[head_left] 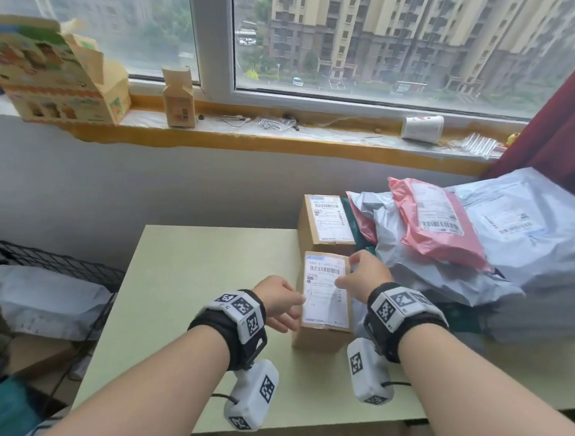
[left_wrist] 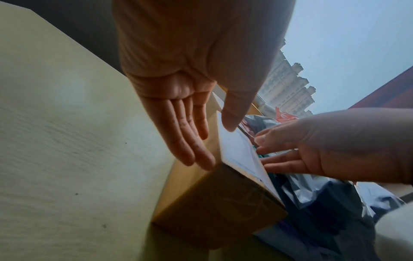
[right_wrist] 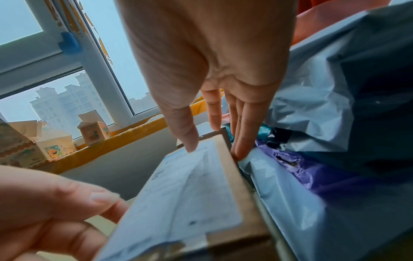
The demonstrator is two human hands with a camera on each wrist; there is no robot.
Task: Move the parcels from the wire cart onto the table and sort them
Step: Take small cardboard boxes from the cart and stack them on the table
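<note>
A small brown cardboard box with a white shipping label stands on the pale green table. My left hand lies with straight fingers flat against its left side, thumb over the top. My right hand touches the box's far right corner with straight fingers, thumb above the label. A second labelled box stands just behind it. At the left, the black wire cart holds a pale grey mailer bag.
A heap of plastic mailer bags fills the table's right side: a pink one on top, grey ones around it, touching the near box. On the window sill behind stand printed cartons and a tipped paper cup.
</note>
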